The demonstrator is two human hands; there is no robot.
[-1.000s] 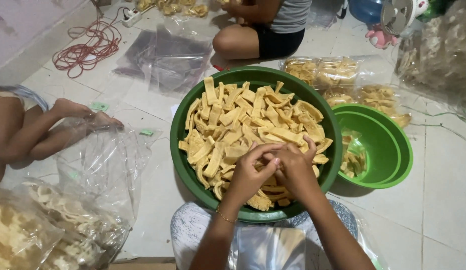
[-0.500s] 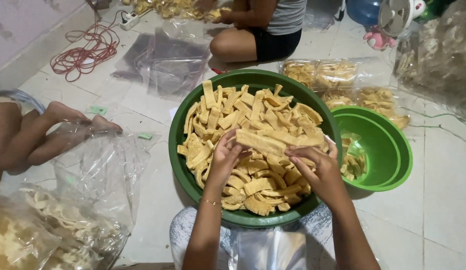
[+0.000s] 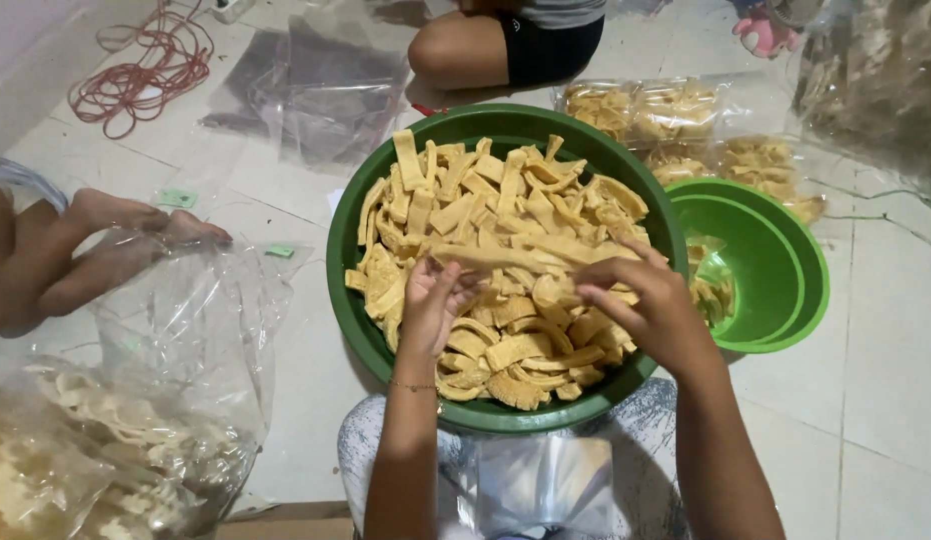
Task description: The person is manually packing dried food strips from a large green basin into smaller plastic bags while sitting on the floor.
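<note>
Nearest the camera, a clear plastic bag [image 3: 530,485] is lying across the person's lap, directly below both wrists. Above it, the left hand [image 3: 432,300] and the right hand [image 3: 647,305] are working over the dark green basin [image 3: 347,290], and between them they are gripping a bundle of long yellow strip crackers [image 3: 505,256]; the left fingers [image 3: 447,280] are curling closed around its near end and the right fingers [image 3: 610,272] are pinching closed on its far end, so the bundle is lying level just above the heap of crackers [image 3: 505,345] filling the basin. To the left of the left fingers, a large clear bag [image 3: 125,440] partly filled with pale crackers is sitting on the tiled floor, with another person's bare feet [image 3: 115,245] resting against it, and two small green paper labels [image 3: 279,251] are lying flat on the tiles beyond. To the right of the right fingers, a smaller bright green bowl [image 3: 775,300] is standing against the basin's rim. Beyond the fingertips, sealed clear packets of crackers [image 3: 640,105] are lying in a row, flat clear bags [image 3: 305,80] are spreading across the floor, a red cord [image 3: 140,70] is coiling at far left, and a seated person's knee [image 3: 465,50] is showing. Compared with half a second ago, the hands are sitting closer together and the bundle is standing out more clearly, lifted from the pile.
</note>
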